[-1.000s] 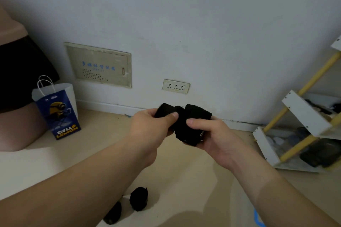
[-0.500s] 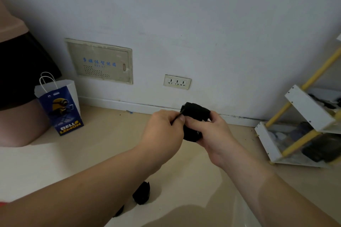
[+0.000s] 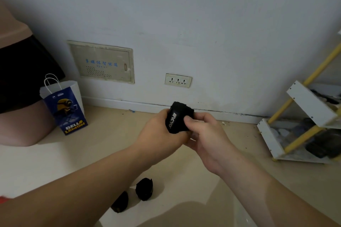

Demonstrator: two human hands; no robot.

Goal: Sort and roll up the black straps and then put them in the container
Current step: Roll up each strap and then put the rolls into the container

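Pale floor (image 3: 103,140) holds two rolled straps (image 3: 144,189) (both black, side by side), a blue paper bag (image 3: 64,108), a white rack (image 3: 311,106).

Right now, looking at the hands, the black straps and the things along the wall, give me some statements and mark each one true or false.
1. The left hand and the right hand both hold one rolled black strap with white lettering. True.
2. A second rolled black strap and a third rolled black strap lie on the beige floor. True.
3. The blue and white paper bag lies flat on its side. False: it stands upright.
4. A plug sits in the white wall socket. False: nothing is plugged in.
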